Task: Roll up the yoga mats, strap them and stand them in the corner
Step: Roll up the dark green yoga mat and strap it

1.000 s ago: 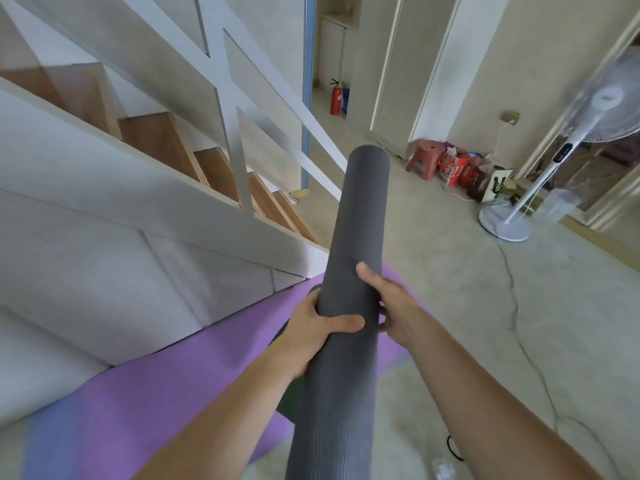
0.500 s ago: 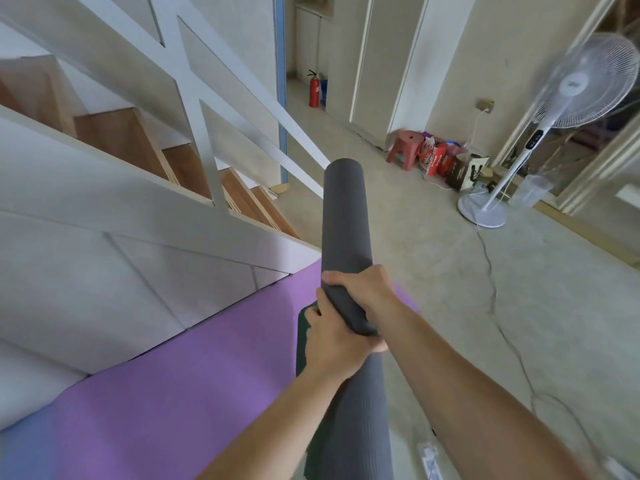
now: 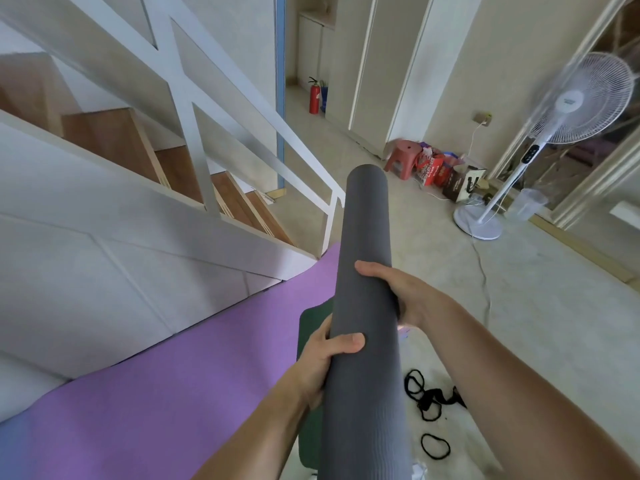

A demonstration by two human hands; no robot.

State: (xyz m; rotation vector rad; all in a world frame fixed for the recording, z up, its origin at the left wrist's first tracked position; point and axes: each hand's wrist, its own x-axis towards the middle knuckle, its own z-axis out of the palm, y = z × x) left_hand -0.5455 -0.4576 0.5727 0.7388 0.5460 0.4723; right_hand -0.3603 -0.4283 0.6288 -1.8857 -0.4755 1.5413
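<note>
Left hand point(image 3: 323, 362) is gripping the roll point(image 3: 367, 220) low down, right hand point(image 3: 407, 294) clasping it higher, holding it over the floor point(image 3: 536, 306). Straps point(image 3: 426, 399) are lying loose beneath, so nothing is binding it: any slackening grip is risking it springing open over the purple mat point(image 3: 156, 393).

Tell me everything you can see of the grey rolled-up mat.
The grey mat is rolled into a tight, even cylinder. It looks matte, with fine ribbing showing near the camera. It is held up, its far end pointing forward and away from the person. The left hand grips it from the left, thumb across the top. The right hand grips it further along from the right. No strap shows on it, and the frame cuts off its near end.
</note>
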